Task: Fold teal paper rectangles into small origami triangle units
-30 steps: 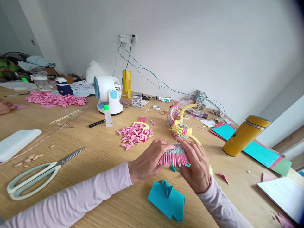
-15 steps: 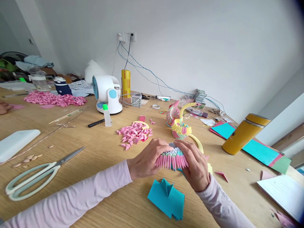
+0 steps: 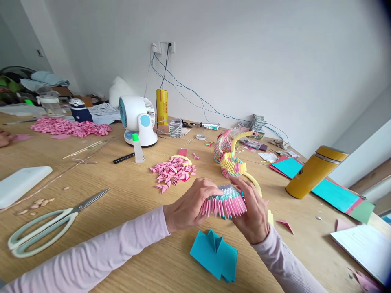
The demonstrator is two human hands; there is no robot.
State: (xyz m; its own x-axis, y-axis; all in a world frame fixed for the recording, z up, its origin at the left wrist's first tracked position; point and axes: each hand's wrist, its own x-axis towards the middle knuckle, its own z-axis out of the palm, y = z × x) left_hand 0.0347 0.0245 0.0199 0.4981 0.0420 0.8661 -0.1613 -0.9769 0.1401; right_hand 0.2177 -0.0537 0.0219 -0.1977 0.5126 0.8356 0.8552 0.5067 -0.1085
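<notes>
A ring-shaped paper model (image 3: 225, 202), built of folded pink, teal and white pieces, is held just above the wooden table (image 3: 128, 203). My left hand (image 3: 189, 205) curls round its left side and my right hand (image 3: 255, 211) grips its right side. Folded teal paper (image 3: 215, 255) lies on the table just below my hands. A pile of loose pink folded pieces (image 3: 172, 171) sits behind my left hand. A finished paper swan (image 3: 232, 156) in pink and yellow stands behind the model.
Scissors (image 3: 45, 226) and a white case (image 3: 21, 184) lie at the left. A white fan (image 3: 137, 121), glue bottle (image 3: 138, 149) and black pen (image 3: 124, 158) stand further back. A yellow flask (image 3: 314, 173) and coloured sheets (image 3: 336, 195) are at the right. Another person's hand (image 3: 4, 138) rests at far left.
The model has been lifted and tilted slightly in both hands, and my right-hand fingers have shifted round its right edge. Nothing else on the table moved.
</notes>
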